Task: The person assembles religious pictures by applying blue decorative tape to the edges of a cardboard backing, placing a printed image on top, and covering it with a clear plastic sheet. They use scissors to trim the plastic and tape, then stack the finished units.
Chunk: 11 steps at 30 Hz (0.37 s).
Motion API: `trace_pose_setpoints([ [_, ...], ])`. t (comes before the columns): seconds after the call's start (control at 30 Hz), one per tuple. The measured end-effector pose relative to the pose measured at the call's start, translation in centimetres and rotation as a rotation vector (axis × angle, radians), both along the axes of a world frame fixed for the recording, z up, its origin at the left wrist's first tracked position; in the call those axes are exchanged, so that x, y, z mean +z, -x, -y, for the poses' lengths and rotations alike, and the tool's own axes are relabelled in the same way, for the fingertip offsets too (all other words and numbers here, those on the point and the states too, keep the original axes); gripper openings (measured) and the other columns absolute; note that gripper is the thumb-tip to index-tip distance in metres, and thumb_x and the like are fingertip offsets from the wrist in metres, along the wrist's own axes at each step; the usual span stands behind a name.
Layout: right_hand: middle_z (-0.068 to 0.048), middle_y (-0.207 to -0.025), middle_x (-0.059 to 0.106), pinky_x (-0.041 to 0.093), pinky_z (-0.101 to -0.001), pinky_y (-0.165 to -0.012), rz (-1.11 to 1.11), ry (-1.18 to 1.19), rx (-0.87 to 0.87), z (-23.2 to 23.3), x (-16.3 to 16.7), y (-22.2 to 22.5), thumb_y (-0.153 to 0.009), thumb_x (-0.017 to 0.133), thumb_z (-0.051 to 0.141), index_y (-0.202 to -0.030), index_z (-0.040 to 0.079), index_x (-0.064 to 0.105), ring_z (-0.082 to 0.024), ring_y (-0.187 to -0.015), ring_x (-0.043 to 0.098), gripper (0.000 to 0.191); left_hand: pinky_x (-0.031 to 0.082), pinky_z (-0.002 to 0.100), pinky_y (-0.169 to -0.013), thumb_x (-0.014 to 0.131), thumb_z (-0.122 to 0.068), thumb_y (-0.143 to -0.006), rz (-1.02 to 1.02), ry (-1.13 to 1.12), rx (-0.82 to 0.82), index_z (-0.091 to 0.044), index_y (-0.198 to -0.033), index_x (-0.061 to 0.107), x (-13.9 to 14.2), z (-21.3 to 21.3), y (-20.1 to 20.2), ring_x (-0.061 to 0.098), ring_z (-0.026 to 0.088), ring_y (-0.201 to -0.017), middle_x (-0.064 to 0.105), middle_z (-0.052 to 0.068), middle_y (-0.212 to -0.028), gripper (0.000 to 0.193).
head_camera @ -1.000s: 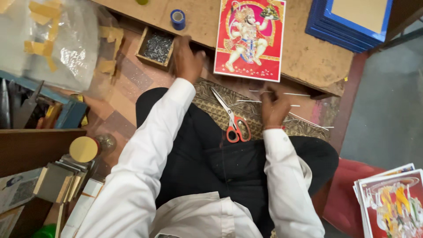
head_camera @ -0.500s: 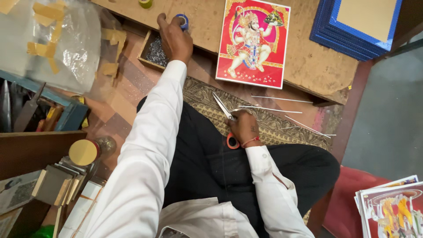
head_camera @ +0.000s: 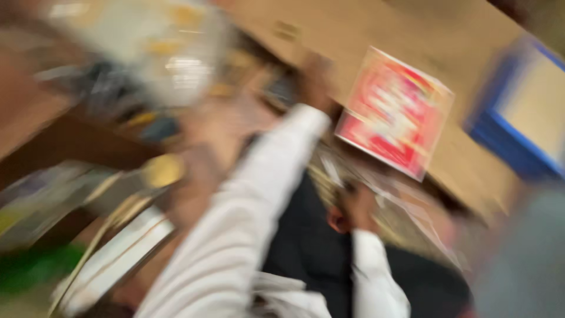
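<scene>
a seated worker stretches the left hand (head_camera: 315, 76) across a brown board table (head_camera: 376, 29) in a heavily blurred view.

the left hand lies at ten o'clock of the red rectangular printed picture (head_camera: 393, 112), just beside its edge; its grip cannot be told. the right hand (head_camera: 356, 209) rests in the lap at six o'clock of the picture, over red-handled scissors (head_camera: 336, 222), fingers too smeared to read.
</scene>
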State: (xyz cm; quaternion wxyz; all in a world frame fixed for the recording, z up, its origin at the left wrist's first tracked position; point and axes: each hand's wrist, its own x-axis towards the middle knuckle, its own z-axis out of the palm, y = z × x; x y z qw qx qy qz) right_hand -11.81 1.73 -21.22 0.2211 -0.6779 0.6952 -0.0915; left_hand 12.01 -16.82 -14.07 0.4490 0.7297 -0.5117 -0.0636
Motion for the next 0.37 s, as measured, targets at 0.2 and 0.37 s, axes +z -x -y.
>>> trace_pose_setpoints([
  [0.2,-0.020,-0.093,0.076,0.057,-0.0368,-0.081,0.444,0.326,0.189,1.6,-3.3,0.9,-0.090,0.082,0.015,-0.110,-0.007,0.075,-0.026,-0.084,0.072,0.031,0.053,0.054,-0.091,0.066,-0.003,-0.072,-0.060,-0.021,-0.204,-0.003,-0.131,0.056,2.6,-10.2,2.0,0.068,0.039,-0.100,0.055,0.022,-0.136,0.060],
  [0.37,-0.018,-0.095,0.076,0.057,-0.0379,-0.083,0.531,0.316,0.134,2.2,-6.1,4.0,-0.089,0.080,0.015,-0.113,-0.004,0.075,-0.026,-0.085,0.072,0.031,0.038,0.067,-0.115,0.066,-0.024,-0.093,0.777,-0.484,-0.524,-0.013,-0.117,0.067,-0.4,-19.9,2.1,0.068,0.032,-0.113,0.071,0.013,-0.118,0.026],
])
